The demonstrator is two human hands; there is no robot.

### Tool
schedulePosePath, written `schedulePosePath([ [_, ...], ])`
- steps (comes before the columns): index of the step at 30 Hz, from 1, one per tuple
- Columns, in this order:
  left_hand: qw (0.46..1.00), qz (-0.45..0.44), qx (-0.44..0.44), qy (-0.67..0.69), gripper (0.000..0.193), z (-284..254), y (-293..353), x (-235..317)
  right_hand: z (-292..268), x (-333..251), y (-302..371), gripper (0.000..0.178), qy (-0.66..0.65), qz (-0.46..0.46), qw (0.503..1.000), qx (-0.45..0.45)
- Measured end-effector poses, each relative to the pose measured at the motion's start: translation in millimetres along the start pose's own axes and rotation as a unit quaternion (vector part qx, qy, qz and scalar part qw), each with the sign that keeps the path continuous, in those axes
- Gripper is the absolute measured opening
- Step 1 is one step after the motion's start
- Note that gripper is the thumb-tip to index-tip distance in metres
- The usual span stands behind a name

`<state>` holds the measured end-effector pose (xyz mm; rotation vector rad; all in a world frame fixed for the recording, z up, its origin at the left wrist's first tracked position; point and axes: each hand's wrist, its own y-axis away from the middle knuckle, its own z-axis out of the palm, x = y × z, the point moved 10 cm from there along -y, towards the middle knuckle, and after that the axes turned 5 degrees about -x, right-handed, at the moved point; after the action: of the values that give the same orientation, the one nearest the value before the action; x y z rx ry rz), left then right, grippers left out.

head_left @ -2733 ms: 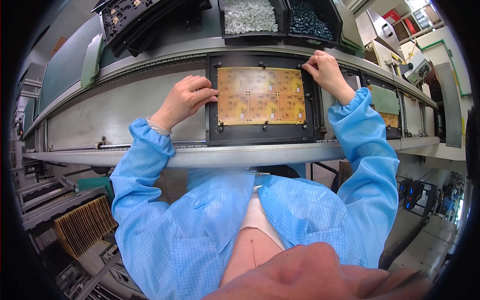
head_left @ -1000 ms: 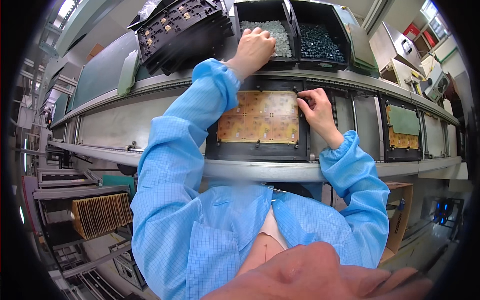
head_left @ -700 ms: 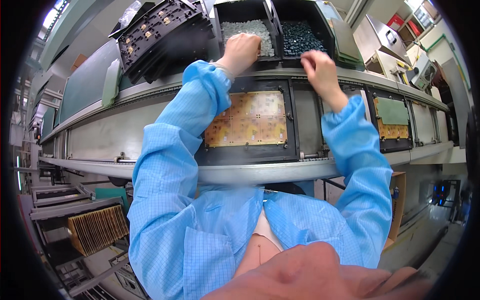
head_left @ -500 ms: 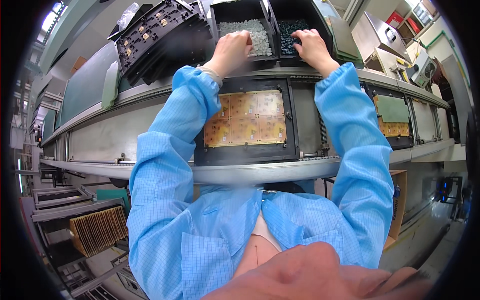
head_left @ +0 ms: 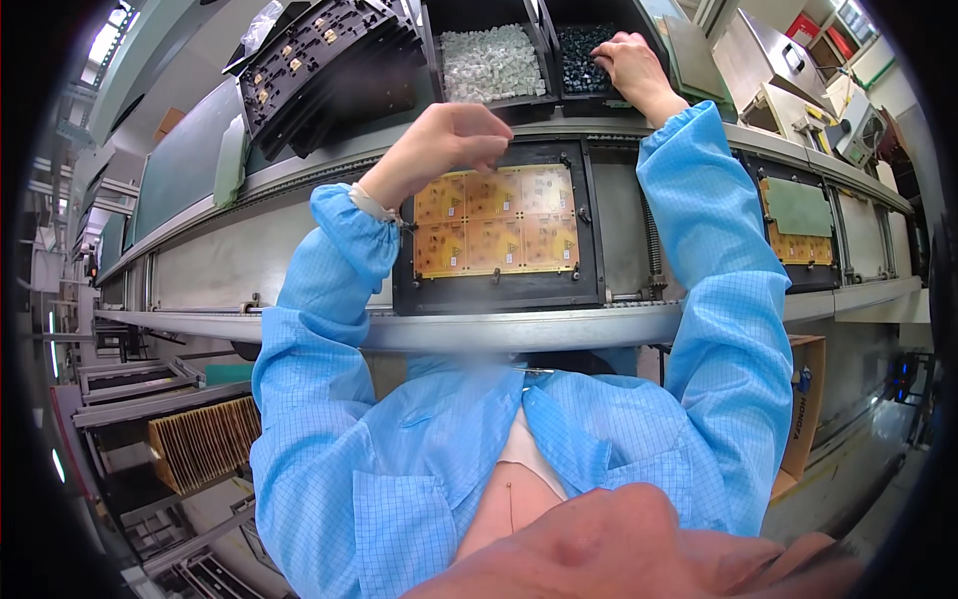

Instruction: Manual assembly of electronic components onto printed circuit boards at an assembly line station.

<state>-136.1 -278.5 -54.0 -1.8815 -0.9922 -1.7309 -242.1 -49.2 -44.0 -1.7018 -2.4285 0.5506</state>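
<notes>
Grey conveyor line [head_left: 299, 324] across room; metal racks [head_left: 130, 384] left; cardboard box [head_left: 803, 399] right; ceiling light [head_left: 105, 40].

Brown cardboard box [head_left: 804, 399], perhaps labelled, lower right.

Right hand [head_left: 627, 62] digs into the bin of dark parts [head_left: 584, 55], and its fingertips sink out of sight among them, so any grasp there can't be read. Left hand [head_left: 454, 140] pinches its fingers together above the yellow circuit panel [head_left: 496, 222]; whatever sits between them is too small to tell. That hand also covers the panel's upper left corner. The white parts [head_left: 489, 62] blur into one pale heap. The black stacked trays [head_left: 329, 60] run off the top edge.
</notes>
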Motion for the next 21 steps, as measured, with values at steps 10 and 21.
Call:
schedulePosePath([
  [10,0.988,0.009,0.032,-0.153,0.013,26,-13,-8,-79,-46,36,0.013,-0.342,0.077,0.932,0.096],
  [21,0.92,0.099,0.111,-0.362,0.015,41,-31,-1,-18,-70,140,0.024,-0.619,0.138,0.772,-0.028],
])
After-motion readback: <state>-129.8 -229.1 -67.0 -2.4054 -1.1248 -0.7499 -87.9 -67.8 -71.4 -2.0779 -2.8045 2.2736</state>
